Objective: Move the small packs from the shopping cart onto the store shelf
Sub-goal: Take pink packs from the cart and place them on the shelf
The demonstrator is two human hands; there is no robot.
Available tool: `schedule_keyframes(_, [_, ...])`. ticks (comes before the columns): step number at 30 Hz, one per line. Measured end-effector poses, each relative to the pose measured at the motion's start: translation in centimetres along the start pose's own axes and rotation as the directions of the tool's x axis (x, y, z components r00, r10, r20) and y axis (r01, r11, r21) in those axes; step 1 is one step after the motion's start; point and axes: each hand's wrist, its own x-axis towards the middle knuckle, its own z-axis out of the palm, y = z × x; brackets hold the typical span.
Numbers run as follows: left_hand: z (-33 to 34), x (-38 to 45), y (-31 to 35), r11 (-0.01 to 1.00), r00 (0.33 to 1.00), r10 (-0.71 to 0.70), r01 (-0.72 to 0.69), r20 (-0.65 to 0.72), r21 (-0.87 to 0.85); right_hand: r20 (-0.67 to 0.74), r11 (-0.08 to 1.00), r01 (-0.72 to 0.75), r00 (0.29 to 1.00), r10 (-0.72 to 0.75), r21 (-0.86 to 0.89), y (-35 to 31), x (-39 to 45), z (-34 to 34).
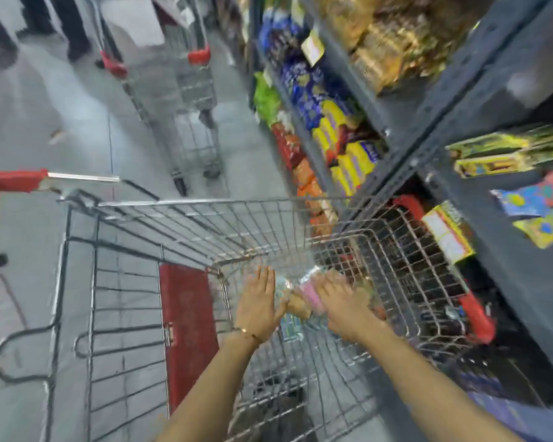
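Both my hands reach down into the wire shopping cart (205, 224). Between them lies a cluster of small clear-wrapped packs (303, 296), pink and tan inside. My left hand (259, 301) presses flat against the left side of the packs, fingers straight. My right hand (345, 304) covers their right side, fingers curled over them. The frame is blurred, so I cannot tell whether the packs are lifted off the cart floor. The dark store shelf (453, 193) stands to the right of the cart, holding yellow and blue packets.
A second cart (179, 90) with red corners stands ahead in the aisle. A red flap (185, 330) hangs on my cart's left inner wall. People's legs (74, 30) show at top left. Snack packets (329, 122) fill the shelves on the right.
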Motion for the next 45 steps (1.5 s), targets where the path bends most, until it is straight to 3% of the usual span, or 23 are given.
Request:
schedule_keyframes(2, [2.7, 1.2, -1.3, 1.0, 0.996, -0.022, 0.022, 0.081, -0.004, 0.105, 0.999, 0.001, 0.994, -0.006, 0.045, 1.3, 2.6, 2.3])
schedule_keyframes(6, [7.6, 3.7, -3.4, 0.999, 0.979, -0.015, 0.005, 0.201, 0.052, 0.178, 1.0, 0.011, 0.984, -0.006, -0.027, 3.5, 6.5, 6.5])
schedule_keyframes(9, [10.9, 5.0, -4.4, 0.999, 0.966, -0.038, 0.035, 0.256, 0.018, 0.123, 0.995, 0.046, 0.992, -0.035, -0.088, 5.2, 8.8, 8.9])
schedule_keyframes(13, [13.3, 6.1, -4.8, 0.996, 0.941, -0.089, 0.093, 0.325, 0.004, 0.172, 0.979, 0.087, 0.984, -0.055, -0.183, 6.6, 10.3, 10.1])
schedule_keyframes(17, [14.1, 6.7, -4.8, 0.991, 0.943, -0.121, 0.13, 0.309, -0.008, 0.137, 0.969, 0.113, 0.987, -0.084, -0.22, 6.8, 11.3, 10.2])
schedule_keyframes(21, [14.1, 6.9, -4.6, 0.988, 0.952, -0.113, 0.139, 0.286, -0.071, 0.083, 0.987, 0.109, 0.992, -0.099, -0.122, 6.3, 11.6, 9.8])
schedule_keyframes(24, [12.6, 6.6, -4.2, 0.984, 0.977, -0.128, 0.146, 0.17, -0.099, 0.003, 0.995, 0.099, 0.995, -0.099, -0.008, 4.7, 10.4, 8.4])
schedule_keyframes(27, [10.9, 5.5, -4.0, 0.993, 0.978, -0.095, 0.107, 0.188, -0.056, -0.059, 0.996, 0.064, 0.996, -0.06, 0.06, 3.4, 8.9, 6.8])
schedule_keyframes(33, [14.0, 3.7, -4.3, 0.995, 0.9, -0.101, 0.086, 0.425, 0.056, -0.002, 0.999, -0.004, 1.0, 0.004, 0.052, 3.6, 6.9, 6.4])
schedule_keyframes(45, [18.4, -0.7, -7.8, 0.909, 0.837, 0.029, -0.25, 0.546, 0.335, -0.002, 0.993, 0.072, 0.997, -0.073, -0.091, 2.8, 8.6, 11.1])
